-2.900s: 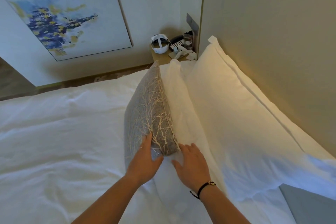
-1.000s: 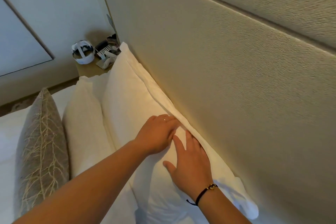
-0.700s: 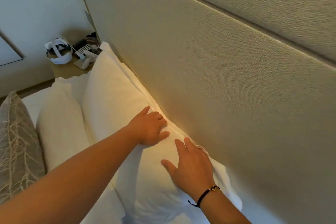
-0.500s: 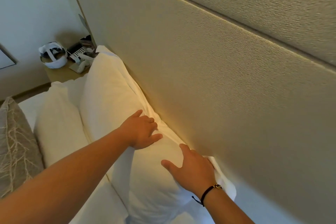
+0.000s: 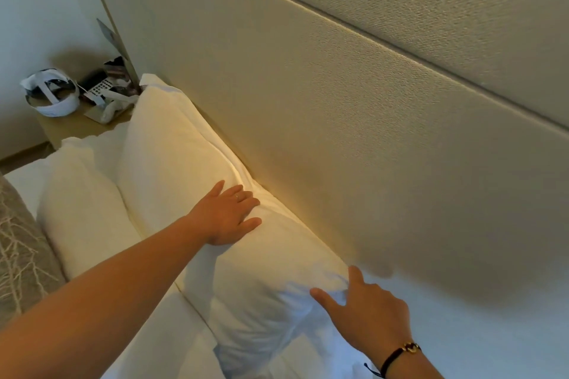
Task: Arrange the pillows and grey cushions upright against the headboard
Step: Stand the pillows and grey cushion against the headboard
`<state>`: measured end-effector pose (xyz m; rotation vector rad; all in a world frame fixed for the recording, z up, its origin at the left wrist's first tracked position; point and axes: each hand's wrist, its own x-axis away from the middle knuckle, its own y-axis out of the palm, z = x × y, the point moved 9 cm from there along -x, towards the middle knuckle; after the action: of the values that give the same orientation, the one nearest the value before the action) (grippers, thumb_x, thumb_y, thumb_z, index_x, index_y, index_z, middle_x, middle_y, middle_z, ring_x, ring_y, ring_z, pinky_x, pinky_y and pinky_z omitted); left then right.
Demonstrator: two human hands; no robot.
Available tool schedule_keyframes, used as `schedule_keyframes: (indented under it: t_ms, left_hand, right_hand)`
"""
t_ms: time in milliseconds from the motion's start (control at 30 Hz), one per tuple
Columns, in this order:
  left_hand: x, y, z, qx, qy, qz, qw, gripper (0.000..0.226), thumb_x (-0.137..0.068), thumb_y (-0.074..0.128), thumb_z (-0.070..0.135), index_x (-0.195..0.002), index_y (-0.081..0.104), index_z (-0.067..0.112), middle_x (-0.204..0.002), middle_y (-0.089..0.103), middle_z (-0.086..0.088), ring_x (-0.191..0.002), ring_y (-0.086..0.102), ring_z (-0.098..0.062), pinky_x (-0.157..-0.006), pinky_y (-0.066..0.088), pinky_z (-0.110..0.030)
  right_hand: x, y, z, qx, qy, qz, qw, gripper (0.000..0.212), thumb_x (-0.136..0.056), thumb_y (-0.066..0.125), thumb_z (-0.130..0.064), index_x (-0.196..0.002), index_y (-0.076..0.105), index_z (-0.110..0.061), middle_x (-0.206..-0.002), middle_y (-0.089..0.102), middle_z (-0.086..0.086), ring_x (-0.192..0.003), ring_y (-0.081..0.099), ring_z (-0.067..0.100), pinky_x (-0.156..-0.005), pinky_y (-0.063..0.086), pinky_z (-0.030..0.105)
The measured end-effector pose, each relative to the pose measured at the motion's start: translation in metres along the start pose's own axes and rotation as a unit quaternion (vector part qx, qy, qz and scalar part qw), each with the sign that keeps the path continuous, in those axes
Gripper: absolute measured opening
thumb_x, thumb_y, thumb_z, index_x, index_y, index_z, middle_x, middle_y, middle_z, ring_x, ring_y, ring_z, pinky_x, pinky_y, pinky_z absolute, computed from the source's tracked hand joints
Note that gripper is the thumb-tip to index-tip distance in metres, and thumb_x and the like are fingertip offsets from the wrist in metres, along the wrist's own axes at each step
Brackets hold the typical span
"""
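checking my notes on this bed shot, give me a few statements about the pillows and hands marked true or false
1. The left hand lies flat on the big white pillow. True.
2. That pillow leans against the headboard. True.
3. The right hand lifts the grey cushion. False: it touches the big white pillow's near end; the cushion stands untouched at the far left.
4. The smaller white pillow stands behind the big one. False: it stands in front, away from the headboard.
5. The right wrist is bare. False: it wears a dark bracelet.

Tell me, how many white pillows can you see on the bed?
2. The big pillow leans on the headboard, under both hands. The smaller pillow stands in front of it. More may be hidden outside the picture.
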<state>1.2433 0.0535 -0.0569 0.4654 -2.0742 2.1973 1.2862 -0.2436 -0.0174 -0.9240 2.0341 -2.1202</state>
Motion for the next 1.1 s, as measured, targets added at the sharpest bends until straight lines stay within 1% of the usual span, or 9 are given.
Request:
schedule_keyframes:
  t_ms: [133, 233, 367, 533, 767, 833, 900, 967, 1100]
  left_hand:
    - [-0.006, -0.001, -0.003, 0.003, 0.001, 0.009, 1.0, 0.075, -0.088, 0.001, 0.076, -0.147, 0.029, 0.039, -0.162, 0.028, 0.005, -0.151, 0.016, -0.021, -0.122, 0.005, -0.05]
    - [-0.008, -0.001, -0.01, 0.007, -0.009, 0.013, 1.0, 0.076, -0.087, 0.0, 0.078, -0.147, 0.029, 0.04, -0.162, 0.028, 0.006, -0.151, 0.016, -0.021, -0.121, 0.003, -0.049]
    - [-0.01, -0.003, -0.021, 0.011, -0.021, 0.032, 0.999, 0.068, -0.093, 0.003, 0.072, -0.145, 0.032, 0.041, -0.162, 0.028, 0.005, -0.151, 0.014, -0.02, -0.121, 0.0, -0.048]
    - [-0.018, -0.011, -0.041, -0.025, -0.018, 0.059, 0.998, 0.046, -0.104, 0.014, 0.044, -0.143, 0.037, 0.036, -0.161, 0.029, 0.002, -0.151, 0.015, -0.023, -0.122, 0.005, -0.05]
    - [-0.056, -0.027, -0.084, -0.164, -0.051, 0.04, 0.984, 0.036, -0.105, 0.036, 0.021, -0.14, 0.042, 0.028, -0.158, 0.035, -0.003, -0.151, 0.016, -0.027, -0.12, 0.01, -0.053]
    - [-0.068, -0.023, -0.099, -0.202, -0.066, -0.001, 0.977, 0.038, -0.105, 0.038, 0.024, -0.143, 0.041, 0.026, -0.157, 0.036, -0.004, -0.151, 0.015, -0.027, -0.12, 0.009, -0.055]
    - [-0.076, -0.015, -0.105, -0.252, -0.056, -0.04, 0.965, 0.037, -0.103, 0.044, 0.028, -0.138, 0.052, 0.023, -0.148, 0.049, -0.006, -0.146, 0.03, -0.029, -0.12, 0.012, -0.055]
    - [-0.078, -0.012, -0.105, -0.27, -0.046, -0.046, 0.961, 0.028, -0.1, 0.047, 0.03, -0.119, 0.067, 0.023, -0.122, 0.067, -0.002, -0.124, 0.054, -0.026, -0.117, 0.021, -0.049]
    - [-0.064, -0.026, -0.102, -0.212, -0.047, 0.03, 0.976, 0.02, -0.082, 0.059, 0.015, -0.064, 0.065, 0.02, -0.067, 0.065, 0.002, -0.069, 0.064, -0.02, -0.085, 0.047, -0.033]
  right_hand:
    - [0.005, -0.035, -0.024, 0.027, -0.045, 0.114, 0.992, 0.081, -0.076, 0.018, -0.089, -0.131, 0.037, -0.033, -0.094, 0.058, -0.012, -0.079, 0.058, 0.011, -0.058, 0.044, 0.028]
    - [-0.005, -0.046, -0.067, -0.019, -0.129, 0.145, 0.981, 0.068, -0.084, 0.028, -0.079, -0.127, 0.045, -0.03, -0.113, 0.059, -0.01, -0.099, 0.057, 0.014, -0.079, 0.047, 0.03]
    - [-0.039, -0.027, -0.128, -0.092, -0.221, 0.082, 0.968, 0.07, -0.089, 0.036, -0.071, -0.142, 0.038, -0.025, -0.138, 0.051, -0.007, -0.123, 0.048, 0.015, -0.101, 0.04, 0.03]
    - [-0.098, -0.001, -0.17, -0.131, -0.195, -0.004, 0.972, 0.086, -0.086, 0.041, -0.073, -0.151, 0.026, -0.02, -0.154, 0.038, 0.0, -0.137, 0.038, 0.021, -0.11, 0.035, 0.036]
    - [-0.142, 0.018, -0.181, -0.17, -0.099, -0.064, 0.978, 0.103, -0.062, 0.044, -0.09, -0.138, 0.043, -0.021, -0.139, 0.052, -0.004, -0.122, 0.053, 0.02, -0.088, 0.047, 0.035]
    - [-0.145, 0.022, -0.182, -0.176, -0.075, -0.07, 0.979, 0.096, -0.061, 0.048, -0.088, -0.13, 0.051, -0.021, -0.131, 0.057, -0.004, -0.114, 0.058, 0.02, -0.08, 0.048, 0.033]
    - [-0.144, 0.025, -0.187, -0.169, -0.071, -0.072, 0.981, 0.071, -0.065, 0.053, -0.084, -0.102, 0.061, -0.024, -0.111, 0.063, -0.003, -0.097, 0.062, 0.02, -0.07, 0.049, 0.031]
    - [-0.142, 0.026, -0.191, -0.165, -0.077, -0.065, 0.981, 0.05, -0.072, 0.058, -0.075, -0.071, 0.049, -0.025, -0.088, 0.061, -0.004, -0.076, 0.057, 0.017, -0.057, 0.043, 0.027]
    - [-0.139, 0.023, -0.191, -0.19, -0.084, -0.044, 0.977, 0.034, -0.089, 0.058, -0.05, -0.071, 0.042, -0.026, -0.079, 0.054, -0.008, -0.072, 0.052, 0.016, -0.055, 0.038, 0.027]
